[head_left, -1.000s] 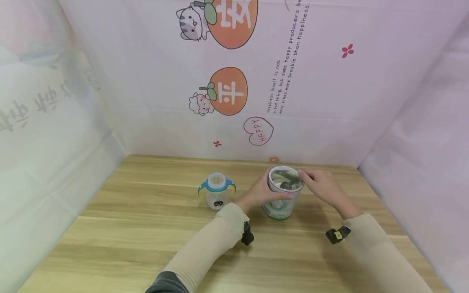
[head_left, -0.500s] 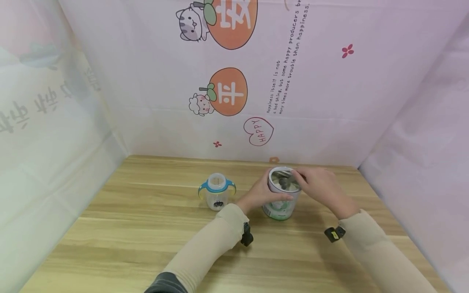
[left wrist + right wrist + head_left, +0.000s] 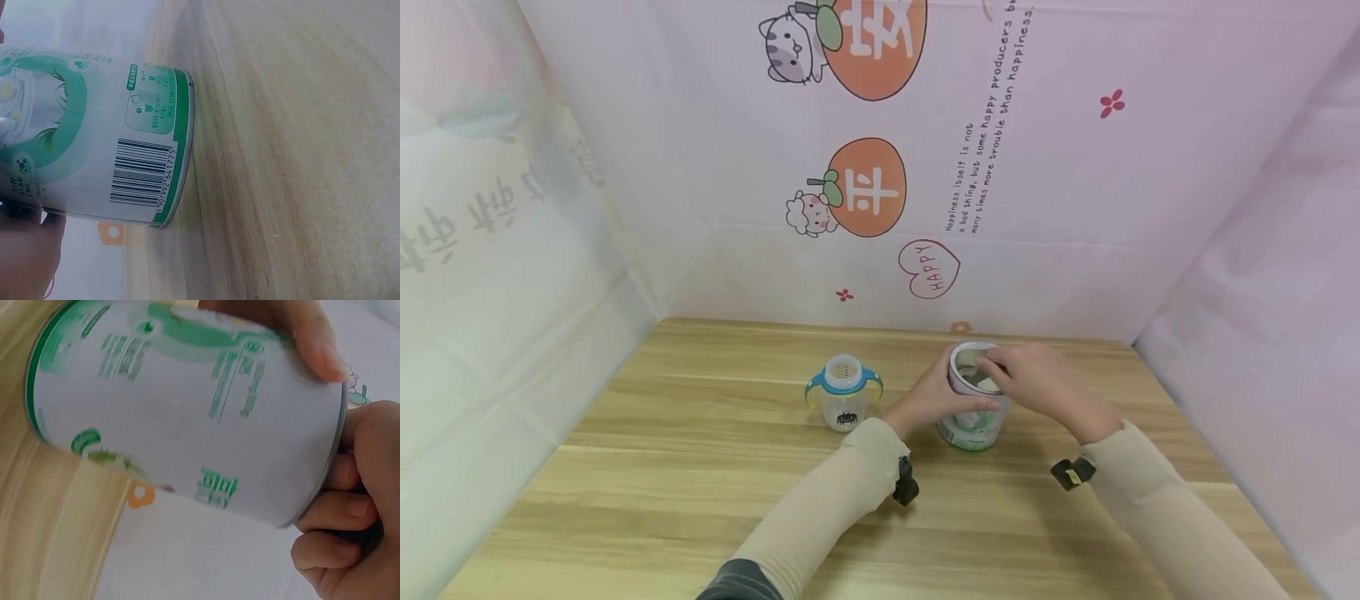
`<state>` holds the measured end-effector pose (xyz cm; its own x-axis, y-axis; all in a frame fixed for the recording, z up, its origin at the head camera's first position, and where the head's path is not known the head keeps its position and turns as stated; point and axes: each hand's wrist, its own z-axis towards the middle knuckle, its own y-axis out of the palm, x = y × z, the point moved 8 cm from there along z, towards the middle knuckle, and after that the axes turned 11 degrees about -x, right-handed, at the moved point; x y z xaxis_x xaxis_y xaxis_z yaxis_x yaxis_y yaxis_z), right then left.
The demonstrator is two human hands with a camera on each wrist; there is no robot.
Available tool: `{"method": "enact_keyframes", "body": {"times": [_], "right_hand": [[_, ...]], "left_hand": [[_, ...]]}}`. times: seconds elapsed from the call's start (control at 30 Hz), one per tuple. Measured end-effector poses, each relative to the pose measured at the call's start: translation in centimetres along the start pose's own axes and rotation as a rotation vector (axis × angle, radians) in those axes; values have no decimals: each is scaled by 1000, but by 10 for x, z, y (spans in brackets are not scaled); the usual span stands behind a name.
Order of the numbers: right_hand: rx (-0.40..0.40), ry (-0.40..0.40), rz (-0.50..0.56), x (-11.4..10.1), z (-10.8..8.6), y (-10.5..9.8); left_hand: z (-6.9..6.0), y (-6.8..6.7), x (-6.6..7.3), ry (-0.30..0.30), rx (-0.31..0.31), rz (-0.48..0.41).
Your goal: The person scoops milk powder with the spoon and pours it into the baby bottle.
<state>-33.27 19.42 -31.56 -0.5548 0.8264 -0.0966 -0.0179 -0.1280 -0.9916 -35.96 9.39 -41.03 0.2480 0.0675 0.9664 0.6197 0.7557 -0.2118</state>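
Note:
A white-and-green milk powder can stands upright toward the back of the table. My left hand grips it from the left, with the thumb across its front just below the rim. Over the can's open mouth is my right hand, its fingertips inside the rim. Curled fingers there hold a dark scoop, of which a dark handle shows in the right wrist view; its bowl is mostly hidden in the can. The left wrist view shows the can's barcode side, its base on the table.
A clear sippy cup with a blue collar and two handles stands left of the can. The wooden table ends at a printed cloth wall close behind the can, with further cloth at both sides.
My right hand has moved left and over the can's mouth, its fingertips going inside with the scoop. The left hand and the can have stayed in place.

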Motion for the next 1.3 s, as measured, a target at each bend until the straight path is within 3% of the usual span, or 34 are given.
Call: {"method": "enact_keyframes", "body": {"times": [0.3,0.47,0.63,0.97,1.3], "right_hand": [[-59,7,95,-7,6,4],[-54,46,155,1,4,2],[-50,82,244,15,-4,-3],[40,111,314,35,-20,-8],[114,117,420,46,-29,-1]], "left_hand": [[1,0,-1,3,-3,-15],[2,1,-2,21,-6,-25],[0,0,-2,0,4,-24],[-1,-1,-5,-35,16,-6],[-2,-1,-3,-30,3,8]]}}
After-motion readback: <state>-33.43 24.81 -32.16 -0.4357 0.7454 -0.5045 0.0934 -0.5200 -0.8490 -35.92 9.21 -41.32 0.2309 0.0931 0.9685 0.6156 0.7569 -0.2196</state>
